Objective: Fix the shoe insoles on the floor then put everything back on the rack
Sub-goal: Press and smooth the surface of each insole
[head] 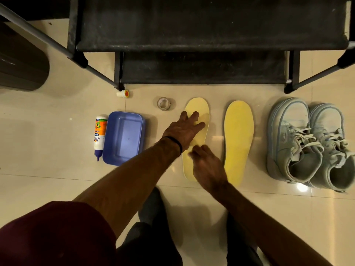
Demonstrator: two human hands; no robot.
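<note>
Pale yellow insole (197,112) flat on the tiled floor (57,121) in front of the black rack (192,25), just beside a second, deeper yellow insole (238,139), with the pair of pale blue sneakers (307,146) to the right of both. Likely pressing the glued layer down: best done with firm, even pressure worked from the middle toward toe and heel, keeping the edges aligned and holding until set. Left hand (183,129) laid palm-down across the forepart, fingers spread and fairly straight, forearm reaching in from lower left with a dark band at the wrist. Right hand (207,166) over the heel half, blurred; fingers seemingly bent against the surface, but pressing or pinching impossible to tell. Further left, a tape roll (163,103), a blue tray (124,137), a glue bottle (99,135) lying beside it, and a small cap (123,93) near the rack leg.
</note>
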